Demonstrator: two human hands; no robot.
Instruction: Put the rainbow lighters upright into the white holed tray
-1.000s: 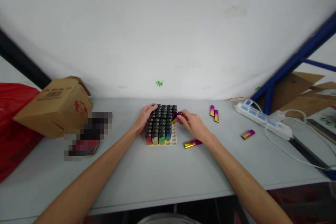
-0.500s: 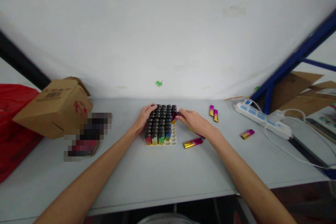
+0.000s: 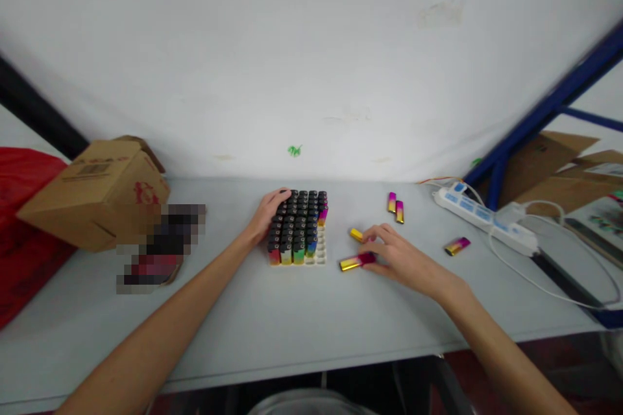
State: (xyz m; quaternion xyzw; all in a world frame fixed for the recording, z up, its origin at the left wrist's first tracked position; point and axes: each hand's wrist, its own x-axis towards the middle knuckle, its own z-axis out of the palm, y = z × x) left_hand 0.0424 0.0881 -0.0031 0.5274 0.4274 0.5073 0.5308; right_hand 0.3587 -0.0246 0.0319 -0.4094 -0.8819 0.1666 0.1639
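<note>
A white tray [image 3: 321, 258] of cells holds several rows of upright lighters [image 3: 294, 227] with black tops and coloured bodies. My left hand [image 3: 267, 213] is wrapped round the far left side of this block, fingertips over the top edge. Just right of the tray, a gold-and-magenta lighter [image 3: 351, 264] lies flat. My right hand [image 3: 396, 258] is over its magenta end, thumb and forefinger apart on either side; firm contact is hard to make out. Behind it, a second lighter [image 3: 356, 234] is partly hidden by the fingers. Cells at the tray's near right hold no lighter.
Two lighters [image 3: 396, 207] lie farther back, and another lighter [image 3: 457, 246] lies to the right. A white power strip [image 3: 487, 220] with loose cables is at the right. At the left are a cardboard box [image 3: 102, 194], a red bag [image 3: 29, 240] and a blurred-out object [image 3: 165, 246].
My right hand has left a magenta-and-gold lighter standing in the tray's right column and moved right and nearer, to the lighters on the table. My left hand stays on the block.
</note>
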